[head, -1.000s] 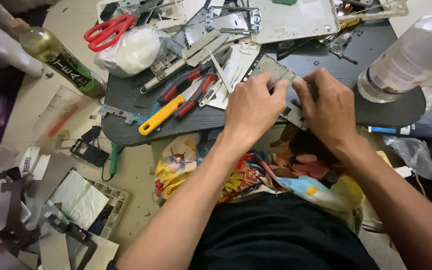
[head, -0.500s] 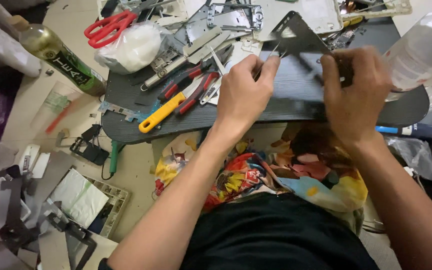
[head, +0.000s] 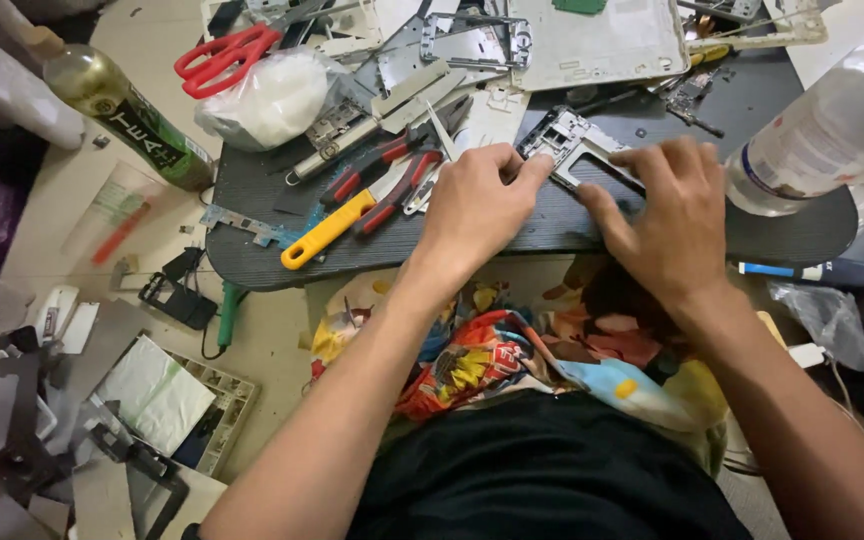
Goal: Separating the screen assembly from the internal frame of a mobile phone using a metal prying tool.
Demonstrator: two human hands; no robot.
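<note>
Now metal frame (head: 574, 143) pinched between both hands' grip.

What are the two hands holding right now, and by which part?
Both hands grip a thin metal frame on the dark board. The left hand pinches its near-left end; the right hand presses on its right side.
</note>
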